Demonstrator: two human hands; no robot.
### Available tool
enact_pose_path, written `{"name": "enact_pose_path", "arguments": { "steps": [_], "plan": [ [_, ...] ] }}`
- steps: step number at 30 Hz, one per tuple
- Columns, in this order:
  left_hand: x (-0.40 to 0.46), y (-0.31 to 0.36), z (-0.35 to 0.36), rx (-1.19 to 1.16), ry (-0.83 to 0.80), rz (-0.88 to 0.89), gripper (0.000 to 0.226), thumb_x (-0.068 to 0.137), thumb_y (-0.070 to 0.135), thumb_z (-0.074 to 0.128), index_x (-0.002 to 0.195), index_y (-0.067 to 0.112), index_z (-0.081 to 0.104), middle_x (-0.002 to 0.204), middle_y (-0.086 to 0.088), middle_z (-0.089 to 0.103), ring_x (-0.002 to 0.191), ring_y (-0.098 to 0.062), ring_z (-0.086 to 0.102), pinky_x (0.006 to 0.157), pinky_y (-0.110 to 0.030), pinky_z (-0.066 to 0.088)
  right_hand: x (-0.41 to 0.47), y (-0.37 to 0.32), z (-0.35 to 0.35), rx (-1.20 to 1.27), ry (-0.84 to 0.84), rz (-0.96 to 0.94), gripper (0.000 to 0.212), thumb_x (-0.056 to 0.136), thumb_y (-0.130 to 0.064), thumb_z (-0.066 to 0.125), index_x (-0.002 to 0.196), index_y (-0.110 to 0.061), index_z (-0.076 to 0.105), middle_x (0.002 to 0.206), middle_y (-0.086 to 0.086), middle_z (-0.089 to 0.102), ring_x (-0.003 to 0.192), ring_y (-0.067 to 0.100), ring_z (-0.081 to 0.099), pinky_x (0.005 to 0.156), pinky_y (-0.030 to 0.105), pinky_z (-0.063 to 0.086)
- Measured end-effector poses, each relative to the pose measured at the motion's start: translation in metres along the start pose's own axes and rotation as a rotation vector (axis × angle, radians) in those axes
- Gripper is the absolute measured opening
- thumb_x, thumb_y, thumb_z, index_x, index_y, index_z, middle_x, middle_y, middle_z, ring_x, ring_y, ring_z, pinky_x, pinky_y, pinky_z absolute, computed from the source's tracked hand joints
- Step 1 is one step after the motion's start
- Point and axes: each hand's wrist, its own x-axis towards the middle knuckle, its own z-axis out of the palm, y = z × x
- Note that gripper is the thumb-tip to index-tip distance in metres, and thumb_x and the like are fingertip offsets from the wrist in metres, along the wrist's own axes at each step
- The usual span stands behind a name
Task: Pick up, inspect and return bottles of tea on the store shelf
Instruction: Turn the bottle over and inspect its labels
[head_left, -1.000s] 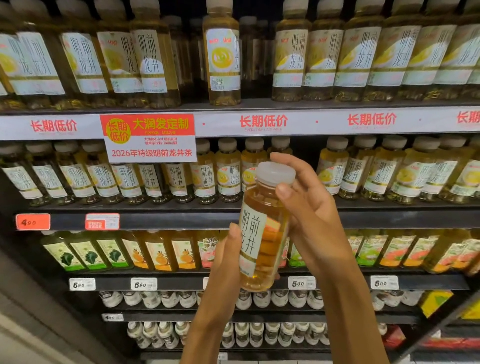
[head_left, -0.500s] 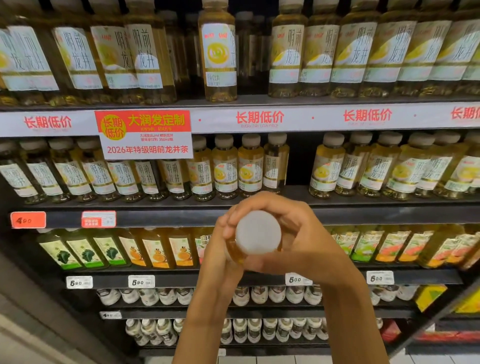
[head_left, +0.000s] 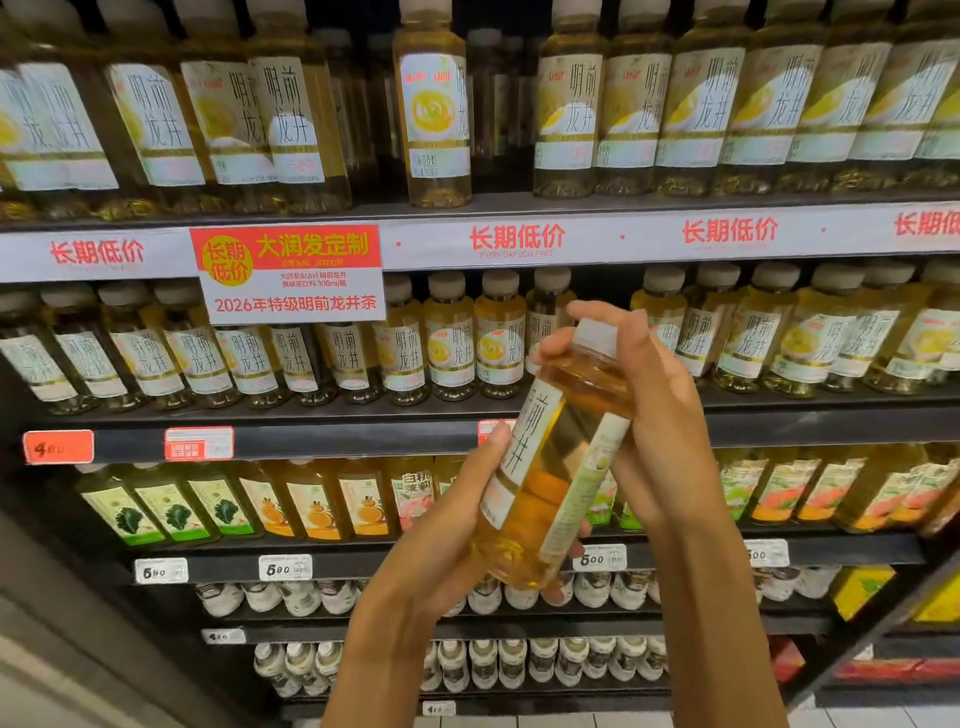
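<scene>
The left hand (head_left: 447, 525) is cupping the lower part of a tea bottle (head_left: 550, 467), its grip curled around it, and the right hand (head_left: 660, 426) is grasping the upper part near the white cap (head_left: 595, 338). The bottle is leaning to the right in front of the shelf (head_left: 363, 441). Behind it, rows of the same tea bottles (head_left: 452, 343) are standing under a red and white price sign (head_left: 291, 273).
</scene>
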Motion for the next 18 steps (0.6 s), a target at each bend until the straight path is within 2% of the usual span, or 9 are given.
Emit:
{"name": "enact_pose_path", "arguments": {
  "steps": [3,5,7,9,12,15,18],
  "plan": [
    [0.0,-0.001,0.002,0.082,0.056,0.028,0.066,0.063,0.073,0.058,0.104,0.023,0.074,0.103,-0.022,0.07,0.089,-0.029,0.07,0.076,-0.043,0.059,0.001,0.0,-0.004,-0.064,0.078,0.023,0.053,0.076,-0.059,0.054,0.113,-0.021,0.061,0.099,0.003,0.073,0.095,0.02,0.069,0.078,0.029,0.056],
    [0.002,-0.005,0.004,0.092,0.071,0.061,0.056,0.069,0.071,0.057,0.108,0.032,0.071,0.112,-0.014,0.07,0.099,-0.028,0.069,0.084,-0.051,0.056,0.0,0.002,-0.006,-0.112,0.087,0.033,0.053,0.076,-0.06,0.053,0.116,-0.025,0.06,0.104,0.001,0.072,0.098,0.018,0.068,0.081,0.028,0.056],
    [0.003,-0.004,0.009,0.043,0.084,0.096,0.051,0.076,0.062,0.058,0.116,0.031,0.067,0.118,-0.007,0.069,0.107,-0.026,0.066,0.091,-0.054,0.052,-0.001,0.003,-0.004,-0.138,0.062,0.047,0.053,0.078,-0.056,0.054,0.122,-0.027,0.057,0.109,-0.003,0.071,0.101,0.014,0.068,0.082,0.027,0.056],
    [0.004,-0.005,0.01,0.01,0.106,0.101,0.058,0.078,0.053,0.062,0.126,0.021,0.06,0.122,-0.007,0.067,0.113,-0.025,0.063,0.097,-0.049,0.049,0.0,0.006,-0.003,-0.15,0.047,0.064,0.051,0.082,-0.048,0.057,0.127,-0.025,0.055,0.114,-0.002,0.069,0.105,0.015,0.066,0.086,0.03,0.055],
    [0.0,-0.003,0.006,-0.015,0.094,0.114,0.057,0.08,0.036,0.064,0.131,0.012,0.053,0.124,-0.007,0.066,0.116,-0.022,0.062,0.093,-0.035,0.052,0.0,0.009,-0.006,-0.072,0.078,0.066,0.046,0.087,-0.033,0.059,0.129,-0.014,0.054,0.117,0.007,0.068,0.106,0.022,0.065,0.087,0.035,0.054],
    [-0.002,-0.005,0.003,0.045,0.089,0.157,0.053,0.08,0.024,0.066,0.13,0.015,0.052,0.123,-0.003,0.067,0.116,-0.019,0.062,0.092,-0.031,0.052,0.002,0.009,-0.01,-0.016,0.096,0.065,0.044,0.084,-0.034,0.057,0.124,-0.017,0.057,0.112,0.007,0.07,0.108,0.028,0.065,0.085,0.037,0.056],
    [-0.001,-0.008,0.003,0.171,0.17,0.196,0.059,0.068,0.018,0.079,0.123,0.026,0.058,0.117,0.003,0.069,0.112,-0.014,0.063,0.088,-0.026,0.053,0.003,0.006,-0.011,-0.085,0.081,0.031,0.041,0.086,-0.037,0.059,0.121,-0.016,0.058,0.102,0.003,0.073,0.098,0.018,0.069,0.078,0.028,0.056]
  ]
}}
